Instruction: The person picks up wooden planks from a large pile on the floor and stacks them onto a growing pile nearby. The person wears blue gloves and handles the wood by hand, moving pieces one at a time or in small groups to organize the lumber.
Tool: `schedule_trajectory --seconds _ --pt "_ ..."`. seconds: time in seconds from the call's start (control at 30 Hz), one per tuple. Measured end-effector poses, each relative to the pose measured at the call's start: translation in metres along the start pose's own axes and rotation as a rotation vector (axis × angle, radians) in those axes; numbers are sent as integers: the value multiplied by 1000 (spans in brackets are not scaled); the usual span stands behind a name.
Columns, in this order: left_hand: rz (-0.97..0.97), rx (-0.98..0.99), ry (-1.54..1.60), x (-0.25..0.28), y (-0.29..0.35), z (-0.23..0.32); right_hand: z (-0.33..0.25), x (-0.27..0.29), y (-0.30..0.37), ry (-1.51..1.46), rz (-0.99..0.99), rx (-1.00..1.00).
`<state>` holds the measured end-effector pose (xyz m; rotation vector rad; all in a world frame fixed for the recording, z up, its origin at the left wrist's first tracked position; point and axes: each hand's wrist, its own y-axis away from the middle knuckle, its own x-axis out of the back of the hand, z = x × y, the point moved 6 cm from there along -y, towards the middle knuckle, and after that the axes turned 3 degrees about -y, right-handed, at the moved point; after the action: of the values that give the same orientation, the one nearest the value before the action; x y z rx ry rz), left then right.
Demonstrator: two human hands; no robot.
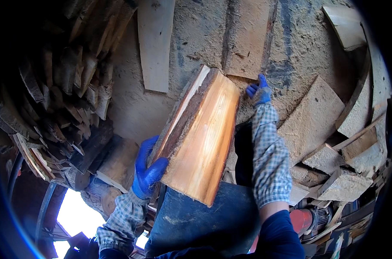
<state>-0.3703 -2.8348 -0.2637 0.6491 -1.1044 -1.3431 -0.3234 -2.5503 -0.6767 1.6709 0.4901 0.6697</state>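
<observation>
A bark-edged wooden board (pixel 204 138) with a pale orange face is tilted in front of my body. My left hand (pixel 149 168), in a blue glove, is closed around its lower left edge. Another pale edge beyond the bark strip suggests a second board behind it. My right hand (pixel 260 91), also blue-gloved, is at the near right corner of a long bark-edged board (pixel 248 43) lying on the sawdust. One digit lies against that corner and the other fingers are curled; their undersides are hidden.
A pale plank (pixel 156 43) lies ahead on the sawdust-covered ground (pixel 196 30). Stacked split wood (pixel 66 77) rises at the left. Dusty boards (pixel 312 116) are piled at the right, above a red motor-like machine (pixel 301 220). A dark apron (pixel 200 220) covers my lap.
</observation>
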Motion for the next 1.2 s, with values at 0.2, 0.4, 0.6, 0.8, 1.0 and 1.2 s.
schedule_trajectory --seconds 0.2,0.4,0.6,0.8,1.0,1.2 --pt "-67 69 -128 10 -6 -4 -17 -43 6 -708 -126 51" --pt "-380 114 -499 22 -46 19 -51 -68 22 -496 -230 21" --pt "-241 -213 -465 -50 -280 43 -140 -50 10 432 187 1119" --pt "62 -458 -766 -188 -407 30 -132 -88 19 966 235 1277" --pt "-113 -142 -136 -196 -411 21 -163 -67 -13 748 73 979" --pt "-476 103 -130 -155 -364 19 -138 -82 109 446 -658 651"
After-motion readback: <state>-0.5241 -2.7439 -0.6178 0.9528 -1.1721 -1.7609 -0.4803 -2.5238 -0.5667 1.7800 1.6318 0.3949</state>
